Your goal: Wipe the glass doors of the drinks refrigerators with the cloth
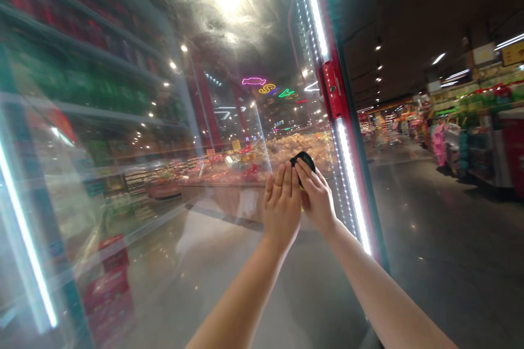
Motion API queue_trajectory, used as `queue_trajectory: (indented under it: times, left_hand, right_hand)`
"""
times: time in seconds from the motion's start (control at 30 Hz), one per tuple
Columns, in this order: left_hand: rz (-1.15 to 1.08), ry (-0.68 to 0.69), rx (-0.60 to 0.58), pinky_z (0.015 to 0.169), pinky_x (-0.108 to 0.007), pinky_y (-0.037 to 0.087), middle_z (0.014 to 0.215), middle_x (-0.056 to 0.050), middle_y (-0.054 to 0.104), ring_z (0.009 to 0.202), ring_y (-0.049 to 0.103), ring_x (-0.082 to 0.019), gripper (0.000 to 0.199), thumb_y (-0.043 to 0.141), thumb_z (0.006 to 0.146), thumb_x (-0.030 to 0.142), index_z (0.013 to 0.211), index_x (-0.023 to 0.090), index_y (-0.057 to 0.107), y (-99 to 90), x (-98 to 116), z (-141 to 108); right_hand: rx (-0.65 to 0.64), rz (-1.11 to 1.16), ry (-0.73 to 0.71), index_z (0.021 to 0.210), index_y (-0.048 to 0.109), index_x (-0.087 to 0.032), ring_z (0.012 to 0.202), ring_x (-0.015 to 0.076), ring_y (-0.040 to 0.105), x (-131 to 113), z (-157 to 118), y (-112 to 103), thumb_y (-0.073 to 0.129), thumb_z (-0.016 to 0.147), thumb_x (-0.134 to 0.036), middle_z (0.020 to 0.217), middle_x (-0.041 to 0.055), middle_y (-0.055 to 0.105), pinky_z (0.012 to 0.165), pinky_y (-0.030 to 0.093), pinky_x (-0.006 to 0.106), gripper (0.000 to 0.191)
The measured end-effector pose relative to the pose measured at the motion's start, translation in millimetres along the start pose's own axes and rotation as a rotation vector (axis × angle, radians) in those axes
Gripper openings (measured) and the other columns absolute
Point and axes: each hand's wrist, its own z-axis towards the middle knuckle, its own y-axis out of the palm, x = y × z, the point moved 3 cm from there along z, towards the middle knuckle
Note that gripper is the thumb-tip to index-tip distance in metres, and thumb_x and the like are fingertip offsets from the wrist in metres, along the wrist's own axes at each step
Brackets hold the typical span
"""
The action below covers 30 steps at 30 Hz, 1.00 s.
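Both of my hands are raised side by side in front of a tall glass door (229,294). My left hand (282,204) lies flat against the pane, its fingers stretched upward, with a ring on one finger. Just right of it, my right hand (318,196) has its fingers laid over a black rounded object (305,160). The object's top edge shows above the fingertips; the rest is covered, so its kind is unclear. A little yellow-green shows between the two hands.
The door's red frame (336,92) carries a lock and bright light strips (352,180). Blurred bottle shelves (82,71) are at left, with red boxes (108,294) low down. Display goods (286,147) show in the glass. A store aisle (413,218) and stocked shelves (454,125) lie right.
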Motion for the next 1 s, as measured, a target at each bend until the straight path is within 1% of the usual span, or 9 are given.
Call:
queue_trajectory:
  times: [0.13,0.23,0.37,0.5,0.63,0.73,0.8,0.9,1.0]
  left_hand:
    - [-0.066,-0.008,0.011,0.127,-0.047,0.023,0.160,-0.011,0.035,0.152,0.027,-0.022,0.061,0.037,0.098,0.013,0.157,0.012,0.025,-4.7,-15.5,39.7]
    - [-0.046,-0.040,0.052,0.127,-0.048,0.022,0.159,-0.012,0.037,0.152,0.026,-0.022,0.060,0.037,0.098,0.014,0.157,0.012,0.024,-11.3,-30.0,30.3]
    - [0.012,-0.102,0.100,0.127,-0.047,0.021,0.159,-0.014,0.037,0.153,0.022,-0.025,0.060,0.036,0.098,0.012,0.157,0.008,0.024,-5.4,-21.9,-19.6]
    - [-0.016,-0.039,0.115,0.128,-0.045,0.017,0.159,-0.013,0.035,0.152,0.023,-0.025,0.062,0.037,0.096,0.010,0.157,0.007,0.023,14.2,14.6,-40.0]
    - [-0.057,0.046,0.088,0.127,-0.046,0.021,0.160,-0.013,0.032,0.151,0.027,-0.025,0.062,0.037,0.096,0.011,0.156,0.005,0.022,29.5,36.0,-3.5]
    - [-0.094,0.038,0.090,0.126,-0.047,0.024,0.160,-0.014,0.030,0.151,0.025,-0.024,0.064,0.036,0.097,0.012,0.157,0.007,0.016,28.3,27.0,28.7]
    - [-0.099,0.005,0.114,0.126,-0.048,0.023,0.161,-0.014,0.029,0.152,0.023,-0.023,0.065,0.036,0.098,0.013,0.158,0.009,0.012,22.1,14.3,36.0]
    - [-0.075,-0.045,0.163,0.127,-0.048,0.020,0.160,-0.015,0.030,0.152,0.022,-0.023,0.066,0.038,0.099,0.014,0.158,0.010,0.010,14.3,1.6,19.9]
    - [-0.059,-0.047,0.172,0.128,-0.046,0.017,0.160,-0.015,0.032,0.152,0.022,-0.024,0.066,0.038,0.098,0.011,0.158,0.009,0.011,16.5,8.7,-9.0]
  right_hand:
    - [0.025,-0.009,0.080,0.153,0.041,-0.025,0.139,0.0238,0.049,7.0,39.8,4.4,0.044,0.091,-0.007,0.150,0.0069,0.053,0.118,0.042,0.048,0.065]
    - [-0.007,0.003,0.072,0.153,0.040,-0.026,0.142,0.0226,0.045,-9.8,46.4,14.1,0.043,0.090,-0.005,0.151,0.0051,0.052,0.119,0.041,0.046,0.067]
    - [-0.082,0.023,-0.016,0.154,0.039,-0.024,0.143,0.0230,0.044,-24.6,9.3,18.0,0.046,0.092,-0.009,0.151,0.0070,0.052,0.118,0.042,0.046,0.064]
    - [-0.103,-0.026,-0.032,0.155,0.037,-0.027,0.141,0.0239,0.047,2.1,-30.1,-0.5,0.044,0.094,-0.010,0.152,0.0078,0.051,0.114,0.046,0.049,0.064]
    - [-0.068,-0.062,0.035,0.152,0.041,-0.027,0.140,0.0239,0.048,40.2,-16.5,-20.7,0.041,0.092,-0.007,0.151,0.0080,0.052,0.114,0.046,0.050,0.063]
    - [-0.026,-0.037,0.092,0.149,0.046,-0.027,0.139,0.0230,0.049,46.2,16.9,-19.1,0.041,0.090,-0.005,0.150,0.0068,0.052,0.115,0.045,0.048,0.063]
    - [-0.007,-0.020,0.088,0.148,0.048,-0.025,0.138,0.0220,0.050,37.3,33.4,-10.6,0.041,0.090,-0.005,0.150,0.0064,0.053,0.115,0.045,0.045,0.062]
    - [-0.028,-0.026,0.055,0.149,0.047,-0.024,0.139,0.0211,0.049,19.5,32.0,2.4,0.043,0.089,-0.006,0.149,0.0064,0.053,0.117,0.043,0.043,0.062]
    - [-0.096,-0.028,0.001,0.150,0.044,-0.024,0.141,0.0216,0.047,14.6,4.4,2.2,0.043,0.090,-0.006,0.151,0.0078,0.052,0.118,0.042,0.044,0.063]
